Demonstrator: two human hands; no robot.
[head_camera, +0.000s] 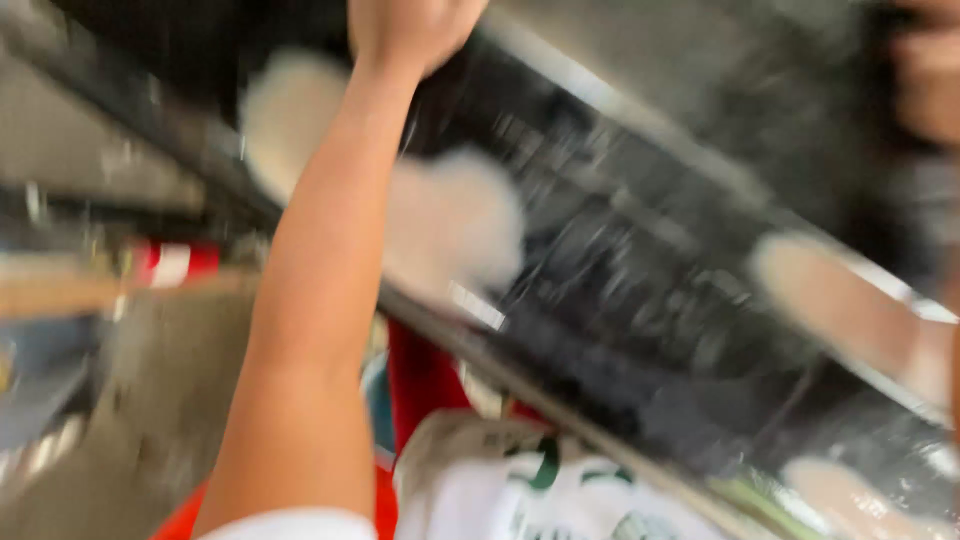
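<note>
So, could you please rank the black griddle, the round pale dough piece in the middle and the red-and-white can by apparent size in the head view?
1. black griddle
2. pale dough piece
3. red-and-white can
Motion blur makes all edges unsure.

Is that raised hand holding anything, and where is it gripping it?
It cannot be told. The hand is closed at the top edge of the blurred picture, above the dark griddle bearing pale dough rounds.
</note>
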